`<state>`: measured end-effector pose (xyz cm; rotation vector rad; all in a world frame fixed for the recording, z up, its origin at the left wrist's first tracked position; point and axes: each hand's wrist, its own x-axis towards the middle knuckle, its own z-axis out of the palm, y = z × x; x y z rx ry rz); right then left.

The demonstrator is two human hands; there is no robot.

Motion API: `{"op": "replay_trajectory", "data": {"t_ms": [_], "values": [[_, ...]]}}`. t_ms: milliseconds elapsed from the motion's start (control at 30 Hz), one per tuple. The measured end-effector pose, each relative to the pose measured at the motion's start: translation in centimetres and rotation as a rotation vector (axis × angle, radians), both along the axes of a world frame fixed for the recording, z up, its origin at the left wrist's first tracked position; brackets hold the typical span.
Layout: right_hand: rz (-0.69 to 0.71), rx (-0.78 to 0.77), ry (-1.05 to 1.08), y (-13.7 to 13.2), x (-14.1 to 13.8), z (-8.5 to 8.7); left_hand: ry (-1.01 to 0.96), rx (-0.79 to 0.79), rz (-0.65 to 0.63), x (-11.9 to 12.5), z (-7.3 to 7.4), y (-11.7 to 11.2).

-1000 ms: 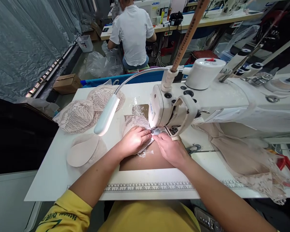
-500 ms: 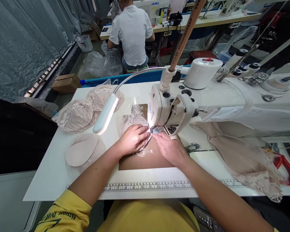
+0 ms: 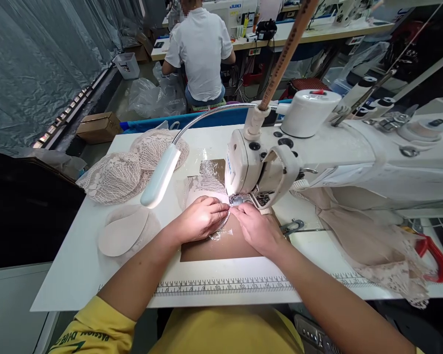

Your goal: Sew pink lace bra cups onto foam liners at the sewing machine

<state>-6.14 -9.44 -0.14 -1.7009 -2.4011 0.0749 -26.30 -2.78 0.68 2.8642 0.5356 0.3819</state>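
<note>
A pale lace fabric piece [image 3: 205, 185] lies under the needle end of a white sewing machine [image 3: 243, 162], partly hidden by my hands. My left hand [image 3: 201, 219] rests on the lace, its fingertips pressed together at the edge beside the presser foot [image 3: 237, 199]. My right hand [image 3: 258, 228] is just right of it, thumb and fingers pinched on the same edge in front of the foot. Under both hands is a brown sheet [image 3: 221, 250] taped to the white table [image 3: 133, 290].
Lace cups [image 3: 114, 177] and smooth oval pads [image 3: 121, 233] lie on the left. A lamp [image 3: 160, 177] arches over the table. Beige lace fabric [image 3: 369, 236] and a red handle [image 3: 437, 258] are at right. A co-worker in white [image 3: 203, 54] sits ahead.
Both hands have drawn slightly toward me at the presser foot, and the left fingers have bunched closer together. The view has shifted a little.
</note>
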Motion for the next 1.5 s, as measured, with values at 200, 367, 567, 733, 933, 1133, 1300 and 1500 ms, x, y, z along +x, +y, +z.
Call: {"op": "replay_trajectory", "data": {"t_ms": [200, 367, 567, 733, 933, 1133, 1300, 1500], "values": [[-0.031, 0.04, -0.043, 0.1, -0.2, -0.5, 0.003, 0.035, 0.076, 0.5, -0.2, -0.3], [0.0, 0.065, -0.016, 0.0, -0.1, -0.3, 0.005, 0.035, 0.083, 0.5, 0.0, -0.4], [0.124, 0.077, 0.025, -0.3, 0.1, 0.1, -0.012, 0.001, 0.074, 0.2, 0.1, -0.3], [0.086, 0.067, 0.004, -0.4, 0.0, 0.2, 0.011, 0.009, 0.115, 0.7, 0.0, -0.7], [0.009, 0.032, -0.049, -0.2, -0.2, 0.2, 0.019, 0.056, 0.166, 1.5, -0.1, -1.0], [-0.034, 0.035, -0.078, 0.0, -0.2, 0.1, 0.042, 0.054, 0.179, 1.4, -0.1, -0.8], [-0.034, 0.027, -0.043, -0.1, 0.1, 0.0, -0.007, -0.015, 0.15, 0.7, 0.3, -0.8], [-0.035, 0.119, 0.063, -0.4, 0.9, -0.6, -0.038, -0.02, 0.054, 0.6, 0.3, -0.9]]}}
